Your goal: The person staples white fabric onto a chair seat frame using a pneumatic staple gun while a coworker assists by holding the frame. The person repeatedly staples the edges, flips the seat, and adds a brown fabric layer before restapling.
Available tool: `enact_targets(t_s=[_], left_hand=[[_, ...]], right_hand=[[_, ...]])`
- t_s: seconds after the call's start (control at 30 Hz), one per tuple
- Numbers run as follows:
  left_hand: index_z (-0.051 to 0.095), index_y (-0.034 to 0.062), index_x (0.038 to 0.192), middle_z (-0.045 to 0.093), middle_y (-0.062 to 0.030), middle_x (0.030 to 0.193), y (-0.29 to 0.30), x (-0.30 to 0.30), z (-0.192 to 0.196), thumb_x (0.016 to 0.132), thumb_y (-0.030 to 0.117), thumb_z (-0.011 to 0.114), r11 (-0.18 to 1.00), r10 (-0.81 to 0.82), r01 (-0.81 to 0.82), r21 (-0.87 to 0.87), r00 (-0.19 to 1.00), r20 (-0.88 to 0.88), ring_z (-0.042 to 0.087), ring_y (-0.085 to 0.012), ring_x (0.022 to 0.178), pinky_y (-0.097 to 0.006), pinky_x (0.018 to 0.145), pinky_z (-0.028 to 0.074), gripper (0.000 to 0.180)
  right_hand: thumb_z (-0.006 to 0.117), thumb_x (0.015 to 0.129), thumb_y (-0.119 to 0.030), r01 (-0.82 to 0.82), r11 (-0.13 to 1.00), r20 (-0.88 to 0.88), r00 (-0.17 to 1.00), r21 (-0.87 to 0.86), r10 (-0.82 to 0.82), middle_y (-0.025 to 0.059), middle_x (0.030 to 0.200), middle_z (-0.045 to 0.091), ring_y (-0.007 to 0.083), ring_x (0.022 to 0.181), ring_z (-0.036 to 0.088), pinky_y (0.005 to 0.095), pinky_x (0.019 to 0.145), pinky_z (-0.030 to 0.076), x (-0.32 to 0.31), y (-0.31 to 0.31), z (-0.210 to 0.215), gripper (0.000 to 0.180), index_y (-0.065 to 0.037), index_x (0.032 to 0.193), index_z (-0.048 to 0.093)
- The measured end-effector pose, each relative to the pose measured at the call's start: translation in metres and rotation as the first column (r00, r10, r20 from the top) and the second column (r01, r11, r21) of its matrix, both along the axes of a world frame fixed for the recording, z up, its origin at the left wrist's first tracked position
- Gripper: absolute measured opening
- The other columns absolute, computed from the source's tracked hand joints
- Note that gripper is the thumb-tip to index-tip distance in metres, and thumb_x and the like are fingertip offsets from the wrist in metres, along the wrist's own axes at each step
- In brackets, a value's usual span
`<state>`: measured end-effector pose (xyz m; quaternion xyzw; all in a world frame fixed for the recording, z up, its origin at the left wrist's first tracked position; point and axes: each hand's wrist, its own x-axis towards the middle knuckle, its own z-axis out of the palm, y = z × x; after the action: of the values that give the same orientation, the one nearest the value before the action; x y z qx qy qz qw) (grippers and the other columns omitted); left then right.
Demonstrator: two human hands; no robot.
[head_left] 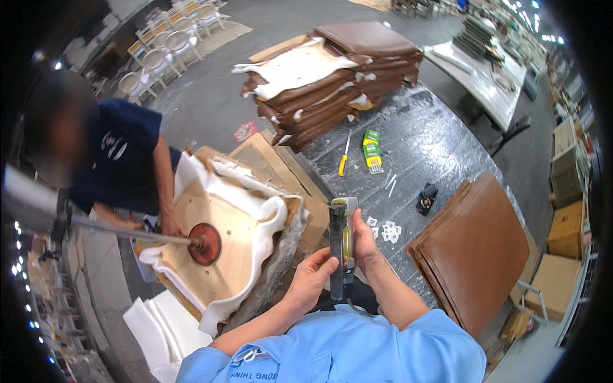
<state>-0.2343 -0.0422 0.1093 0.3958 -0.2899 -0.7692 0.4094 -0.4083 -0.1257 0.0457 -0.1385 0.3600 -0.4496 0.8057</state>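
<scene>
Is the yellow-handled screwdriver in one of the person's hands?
No. The screwdriver lies on the table, while both hands hold a staple gun.

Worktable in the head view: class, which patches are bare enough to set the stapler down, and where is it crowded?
Bare: the dark worktable between the green boxes and the leather sheets. Crowded: the white tags beside the stapler held by the left hand and right hand; the cushion stack.
</scene>
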Motion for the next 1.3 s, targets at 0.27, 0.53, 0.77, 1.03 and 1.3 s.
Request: enact_targets(t_s=[0.27,0.53,0.77,1.03,1.3], left_hand=[[0.038,-0.0017,0.168,0.065,-0.0090,0.130,0.060,0.039,0.029,0.101,0.027,0.081,0.873,0.131,0.159,-0.461,0.834,0.535,0.060,-0.0179,0.122,-0.034,0.110,0.047,0.084],[0.051,0.0055,0.158,0.071,-0.0095,0.133,0.038,0.068,0.017,0.119,0.058,0.043,0.998,0.043,-0.045,0.043,0.998,0.056,0.073,-0.0280,0.106,-0.043,0.099,0.057,0.066],[0.048,0.0075,0.159,0.064,-0.0113,0.152,-0.003,0.032,0.020,0.112,0.018,0.053,0.947,0.000,0.074,0.313,0.973,-0.233,0.076,-0.0408,0.112,-0.059,0.104,0.061,0.048],[0.043,0.0151,0.163,0.051,-0.0098,0.163,-0.067,-0.021,-0.017,0.099,-0.002,0.060,0.861,-0.013,0.155,0.484,0.959,-0.284,0.071,-0.0438,0.122,-0.068,0.110,0.056,0.069],[0.038,0.0137,0.167,0.046,-0.0077,0.167,-0.108,-0.048,-0.070,0.102,-0.002,0.062,0.807,0.021,0.134,0.575,0.967,-0.255,0.066,-0.0435,0.132,-0.065,0.112,0.055,0.071]], right_hand=[[0.043,0.108,-0.081,-0.108,0.988,0.353,0.925,-0.113,0.141,0.0033,0.079,0.054,0.0187,0.065,0.051,0.0356,0.063,0.046,0.080,0.012,0.006,0.071,-0.011,0.108,0.059],[0.043,0.107,-0.082,-0.218,0.974,0.233,0.946,-0.062,0.227,0.0004,0.074,0.054,0.0094,0.053,0.044,0.0237,0.044,0.036,0.093,0.014,0.007,0.076,-0.008,0.109,0.064],[0.043,0.109,-0.079,-0.276,0.961,-0.187,0.945,-0.025,0.267,0.0045,0.085,0.074,0.0125,0.065,0.065,0.0278,0.059,0.052,0.043,-0.013,-0.045,0.080,-0.007,0.113,0.075],[0.080,0.100,-0.036,0.104,0.983,-0.927,0.361,0.153,0.106,0.0104,0.098,0.081,0.0221,0.082,0.078,0.0390,0.070,0.061,-0.142,-0.098,-0.193,0.033,-0.007,0.115,0.075],[0.085,0.093,-0.026,0.383,0.912,-0.982,-0.058,0.145,0.180,0.0233,0.130,0.072,0.0424,0.130,0.067,0.0526,0.109,0.054,-0.178,-0.207,-0.261,0.047,-0.003,0.130,0.066]])
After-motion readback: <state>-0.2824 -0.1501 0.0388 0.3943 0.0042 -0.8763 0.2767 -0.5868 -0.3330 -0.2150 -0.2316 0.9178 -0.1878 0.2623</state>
